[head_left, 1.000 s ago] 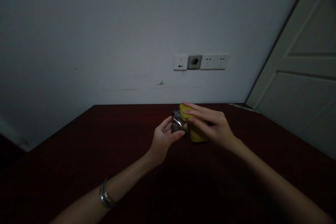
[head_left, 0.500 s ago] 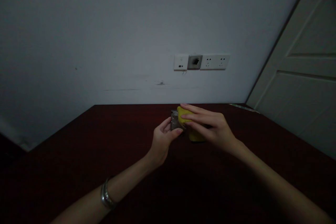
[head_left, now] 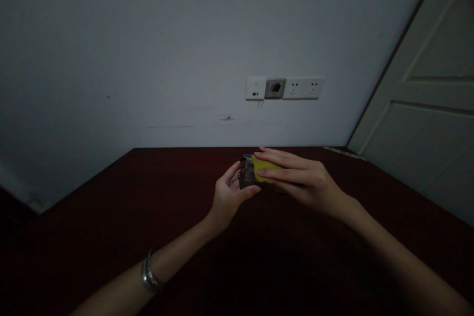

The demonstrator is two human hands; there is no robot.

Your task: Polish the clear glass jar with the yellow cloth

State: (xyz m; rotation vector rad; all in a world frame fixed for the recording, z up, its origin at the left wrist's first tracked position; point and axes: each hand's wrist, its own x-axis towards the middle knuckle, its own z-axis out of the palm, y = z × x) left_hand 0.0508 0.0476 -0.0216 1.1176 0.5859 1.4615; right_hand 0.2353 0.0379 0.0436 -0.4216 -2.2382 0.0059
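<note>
Right now my left hand (head_left: 230,192) curls around a small clear glass (head_left: 246,177) above the dark red worktop (head_left: 148,197), while my right hand (head_left: 299,180) presses a yellow cloth (head_left: 261,164) against it.

I am in a dim room and the whole view is underexposed. The wall (head_left: 148,34) shows flat grey-blue, lightest near the upper middle and darker toward the left edge and lower corner. The dark red table (head_left: 148,197) goes almost black close to me, and my forearms fade into it. Soft, even light falls on my left hand (head_left: 227,197) and right hand (head_left: 303,180), with no hard shadows. The yellow pad (head_left: 261,164) is the only strong colour. The small glassy thing (head_left: 246,175) gives a faint glint. The door (head_left: 425,108) leans at the right edge from the wide lens. Fine detail is soft and grainy.
</note>
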